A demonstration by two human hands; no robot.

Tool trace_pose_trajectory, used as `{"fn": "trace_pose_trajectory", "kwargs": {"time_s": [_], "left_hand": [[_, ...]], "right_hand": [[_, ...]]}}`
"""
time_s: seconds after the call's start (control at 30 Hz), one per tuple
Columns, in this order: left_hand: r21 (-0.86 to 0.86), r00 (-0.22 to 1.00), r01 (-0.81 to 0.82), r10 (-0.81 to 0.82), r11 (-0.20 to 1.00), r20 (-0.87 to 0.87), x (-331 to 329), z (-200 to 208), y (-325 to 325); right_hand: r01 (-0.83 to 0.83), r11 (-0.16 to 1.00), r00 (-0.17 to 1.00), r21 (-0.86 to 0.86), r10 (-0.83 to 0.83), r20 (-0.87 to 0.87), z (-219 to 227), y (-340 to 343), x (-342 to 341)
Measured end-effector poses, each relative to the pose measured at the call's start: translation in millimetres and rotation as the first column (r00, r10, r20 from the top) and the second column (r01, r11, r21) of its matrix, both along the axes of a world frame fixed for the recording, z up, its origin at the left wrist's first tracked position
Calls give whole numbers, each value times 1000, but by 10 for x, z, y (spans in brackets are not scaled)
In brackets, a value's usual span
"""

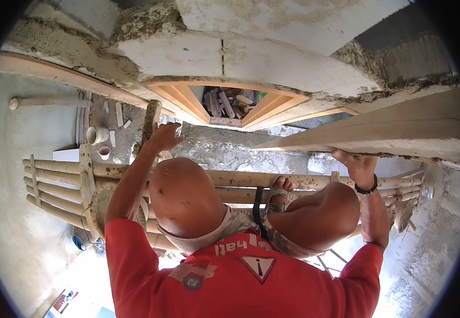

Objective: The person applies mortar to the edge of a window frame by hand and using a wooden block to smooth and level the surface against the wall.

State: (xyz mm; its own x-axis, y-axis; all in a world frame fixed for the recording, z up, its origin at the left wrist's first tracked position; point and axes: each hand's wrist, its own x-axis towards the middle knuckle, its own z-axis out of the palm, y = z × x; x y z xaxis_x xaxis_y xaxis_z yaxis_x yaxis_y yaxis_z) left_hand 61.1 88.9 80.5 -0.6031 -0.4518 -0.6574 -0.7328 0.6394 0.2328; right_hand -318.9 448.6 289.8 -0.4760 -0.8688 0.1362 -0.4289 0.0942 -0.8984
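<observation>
Squatting, in the head view, over a tan scaffold of round bamboo poles (314,182). Holding the left hand (166,138) beside a mud-streaked upright wooden post (151,119), with fingers bent and apart, perhaps for balance; cannot tell whether gripping. Touching with the right hand (357,168) the underside of a long pale wooden board (378,130) at right, apparently to steady it; with fingers partly hidden, cannot tell whether pinching.
</observation>
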Motion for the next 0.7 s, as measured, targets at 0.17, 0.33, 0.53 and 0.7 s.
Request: {"fn": "trace_pose_trajectory", "kwargs": {"time_s": [0.17,0.33,0.53,0.7], "left_hand": [[-17,999,20,-21,1000,-29,27,-9,5],[-25,994,38,-40,999,-105,121,-170,-101],[-13,990,13,-14,1000,-138,143,-143,-229],[-28,985,21,-26,999,-170,-42,29,-285]], "right_hand": [[42,996,997,81,-47,55,-166,221,-20],[85,996,990,6,-85,115,-364,363,-32],[133,984,983,116,-146,115,-598,563,-61],[133,982,957,134,-163,242,-1014,744,-124]]}}
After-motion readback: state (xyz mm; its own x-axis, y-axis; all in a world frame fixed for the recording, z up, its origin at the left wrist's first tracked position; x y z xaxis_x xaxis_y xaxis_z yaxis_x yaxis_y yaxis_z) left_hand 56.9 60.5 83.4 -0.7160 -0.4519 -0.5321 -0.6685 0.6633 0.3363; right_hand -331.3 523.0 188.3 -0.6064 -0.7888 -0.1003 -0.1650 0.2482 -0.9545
